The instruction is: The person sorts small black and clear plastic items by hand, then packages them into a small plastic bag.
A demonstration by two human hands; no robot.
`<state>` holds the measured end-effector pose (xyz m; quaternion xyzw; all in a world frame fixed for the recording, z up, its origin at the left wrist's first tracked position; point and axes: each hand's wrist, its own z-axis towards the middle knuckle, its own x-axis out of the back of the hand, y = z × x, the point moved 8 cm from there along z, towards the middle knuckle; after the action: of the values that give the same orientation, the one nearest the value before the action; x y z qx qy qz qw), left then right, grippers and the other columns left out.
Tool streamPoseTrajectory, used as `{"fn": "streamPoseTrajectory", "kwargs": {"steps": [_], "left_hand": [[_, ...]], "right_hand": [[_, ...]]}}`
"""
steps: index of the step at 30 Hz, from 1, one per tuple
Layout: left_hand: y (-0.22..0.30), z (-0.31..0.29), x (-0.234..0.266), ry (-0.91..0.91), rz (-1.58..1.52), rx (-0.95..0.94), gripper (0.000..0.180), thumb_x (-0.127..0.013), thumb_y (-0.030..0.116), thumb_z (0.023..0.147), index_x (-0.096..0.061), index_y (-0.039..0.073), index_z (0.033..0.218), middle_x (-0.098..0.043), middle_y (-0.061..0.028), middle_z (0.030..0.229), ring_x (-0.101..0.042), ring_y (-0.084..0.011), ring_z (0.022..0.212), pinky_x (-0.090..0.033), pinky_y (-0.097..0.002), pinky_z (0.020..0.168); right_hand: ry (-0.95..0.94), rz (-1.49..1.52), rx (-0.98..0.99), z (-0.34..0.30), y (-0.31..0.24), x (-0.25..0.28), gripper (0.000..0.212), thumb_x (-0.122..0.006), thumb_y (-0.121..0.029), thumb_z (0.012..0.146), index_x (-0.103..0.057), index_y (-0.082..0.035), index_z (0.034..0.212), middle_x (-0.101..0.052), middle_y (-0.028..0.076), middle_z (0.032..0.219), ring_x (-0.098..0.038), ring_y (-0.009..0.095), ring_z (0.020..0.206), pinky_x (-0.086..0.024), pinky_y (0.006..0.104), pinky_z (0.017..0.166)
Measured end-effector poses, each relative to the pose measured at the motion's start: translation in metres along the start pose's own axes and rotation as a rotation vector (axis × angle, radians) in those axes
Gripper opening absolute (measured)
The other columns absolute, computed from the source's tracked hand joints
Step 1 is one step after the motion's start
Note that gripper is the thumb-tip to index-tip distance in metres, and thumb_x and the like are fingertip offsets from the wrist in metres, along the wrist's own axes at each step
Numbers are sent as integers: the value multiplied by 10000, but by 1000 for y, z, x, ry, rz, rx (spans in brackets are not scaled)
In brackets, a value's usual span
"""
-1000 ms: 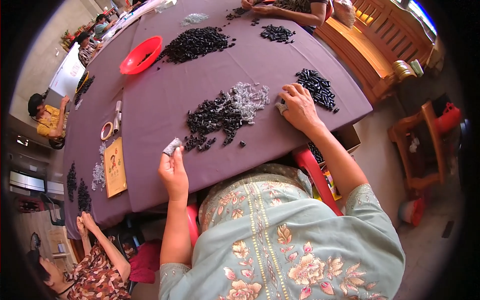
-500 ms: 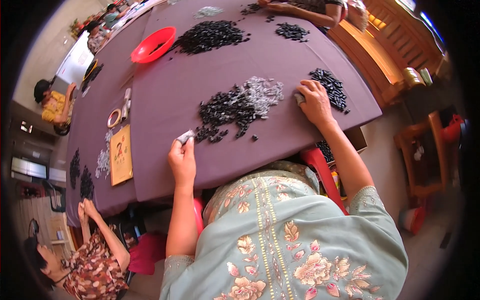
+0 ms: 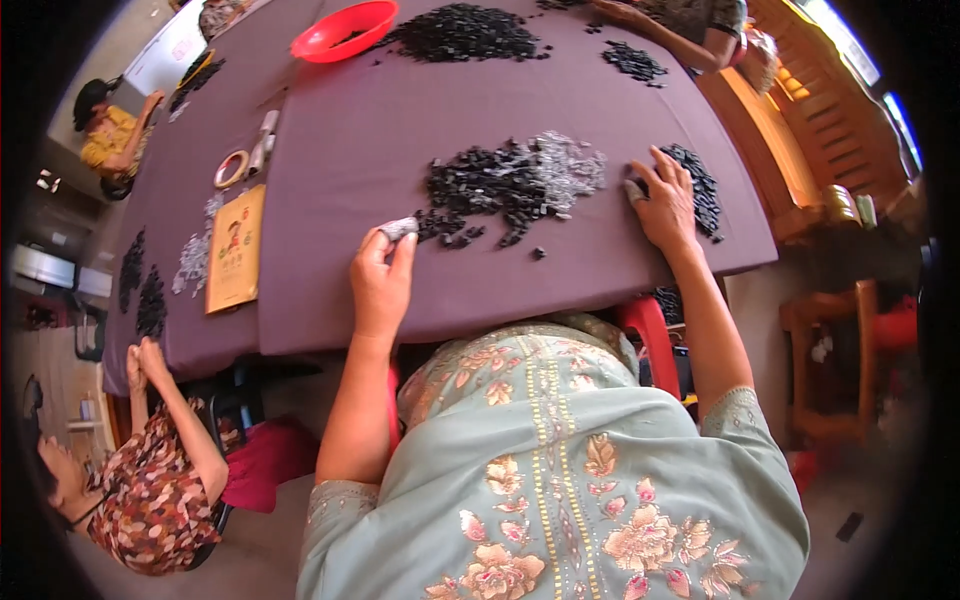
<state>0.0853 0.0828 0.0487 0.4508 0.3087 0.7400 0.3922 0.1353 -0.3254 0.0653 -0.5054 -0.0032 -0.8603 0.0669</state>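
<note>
A: Only got the head view here, so what's different from the earlier frame?

B: Your right hand (image 3: 664, 205) has opened up, thumb well away from the forefinger, and it now covers the left edge of the small black pile (image 3: 704, 190). Your left hand (image 3: 382, 280) is still raised just beside the mixed heap, thumb right by the grey-wrapped forefinger. Can't tell if those 2 are clamped on a piece tbh. The view's shifted, so the red bowl (image 3: 375, 22) sits closer to the top edge.

A: And your table and room?

B: Purplish tablecloth (image 3: 335, 200), with a tape roll (image 3: 218, 174) and yellow booklet (image 3: 235, 265) off to your left. 2 people sit along that side, 1 in a yellow top (image 3: 108, 140), and there's a wooden bench (image 3: 760, 135) at upper right.

A: How do the pieces look?

B: Your heap's between your hands: stubby black pieces (image 3: 480, 188) left, shiny clear pieces (image 3: 570, 172) right, overlapping mid-heap. 1 loose black piece (image 3: 539, 254) lies apart, nearer you.
</note>
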Motion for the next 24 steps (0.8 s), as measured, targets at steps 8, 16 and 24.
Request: {"fn": "streamPoseTrajectory", "kwargs": {"steps": [8, 16, 24], "left_hand": [[1, -2, -2, -31, -33, 19, 161, -629, 78, 929, -663, -36, 1037, -670, -77, 961, -626, -143, 866, -500, -282, 806], [-4, 1, -8, -55, -36, 44, 154, -603, 50, 943, -660, -46, 1049, -682, -64, 969, -627, -125, 881, -503, -276, 816], [-6, 2, -8, -38, -21, 26, 165, -614, 67, 943, -674, -31, 1062, -661, -38, 932, -589, -89, 800, -483, -251, 740]], "right_hand": [[-94, -51, -76, 12, 62, -20, 416, -620, -349, 881, -616, -124, 1231, -483, 136, 1429, -417, 325, 1333, -298, 529, 1097], [27, -24, -35, -3, 78, -3, 324, -632, -262, 853, -651, -108, 1138, -584, 113, 1300, -497, 300, 1253, -352, 431, 1057], [38, -44, -85, -15, 107, 5, 366, -654, -154, 790, -657, -98, 1152, -586, 115, 1299, -482, 313, 1271, -361, 424, 1088]]}}
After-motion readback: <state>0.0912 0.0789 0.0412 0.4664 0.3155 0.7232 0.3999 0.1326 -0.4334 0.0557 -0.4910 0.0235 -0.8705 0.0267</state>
